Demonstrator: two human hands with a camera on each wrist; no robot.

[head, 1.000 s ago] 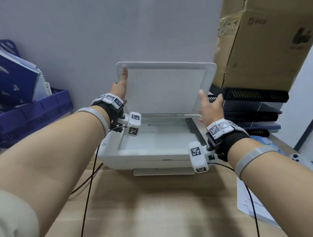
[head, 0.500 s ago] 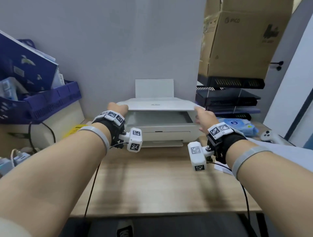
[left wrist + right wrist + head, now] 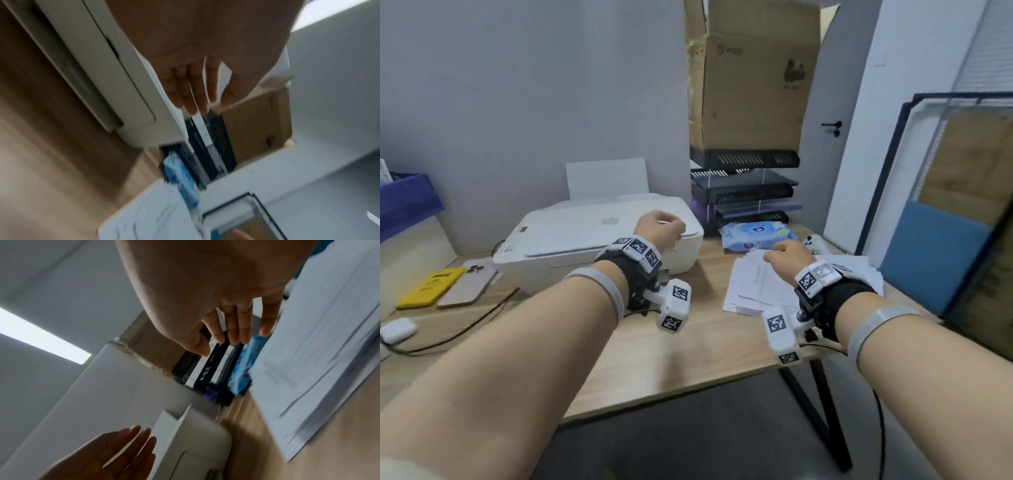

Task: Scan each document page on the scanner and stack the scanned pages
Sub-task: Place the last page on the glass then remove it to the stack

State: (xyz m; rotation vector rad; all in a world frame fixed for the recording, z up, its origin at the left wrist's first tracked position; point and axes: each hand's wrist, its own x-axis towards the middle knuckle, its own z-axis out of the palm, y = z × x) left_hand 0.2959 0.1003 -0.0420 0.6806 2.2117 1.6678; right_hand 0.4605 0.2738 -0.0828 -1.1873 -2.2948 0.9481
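Note:
The white scanner (image 3: 585,233) stands on the wooden desk with its lid down flat. My left hand (image 3: 661,226) hovers over the lid's front right corner; the left wrist view shows its fingers (image 3: 197,91) straight and relaxed, holding nothing. A loose stack of printed pages (image 3: 756,284) lies on the desk right of the scanner. My right hand (image 3: 787,257) is just above the stack's far edge. In the right wrist view its fingers (image 3: 232,324) are extended and empty, with the pages (image 3: 308,353) beside them.
Behind the pages lie a blue wipes pack (image 3: 756,234) and a white controller (image 3: 815,244). A black tray rack (image 3: 746,192) carries a cardboard box (image 3: 753,85). A phone (image 3: 469,284) and a yellow card (image 3: 431,286) lie left of the scanner. A framed board (image 3: 955,222) leans at the right.
The scanner lid went from raised to fully down. Both hands let go of it and moved right; my right hand now hangs over the page stack.

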